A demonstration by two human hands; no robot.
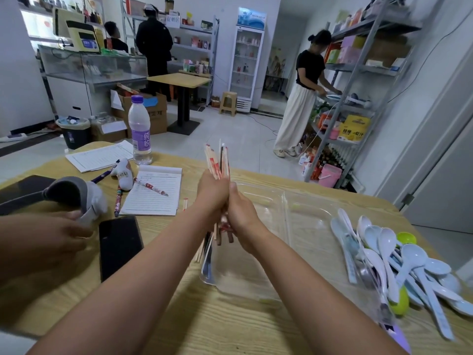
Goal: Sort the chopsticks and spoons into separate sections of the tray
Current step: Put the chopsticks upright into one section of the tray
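Both hands meet over the clear tray (309, 221) at the middle of the table (194, 316). The left hand (213, 194) and right hand (242, 212) each wrap their grip around one upright bundle of chopsticks (217, 160), its lower ends hanging just above the tray's left section. The spoons (389, 254) lie heaped on the table, right of the tray. A water bottle (139, 130) stands far left.
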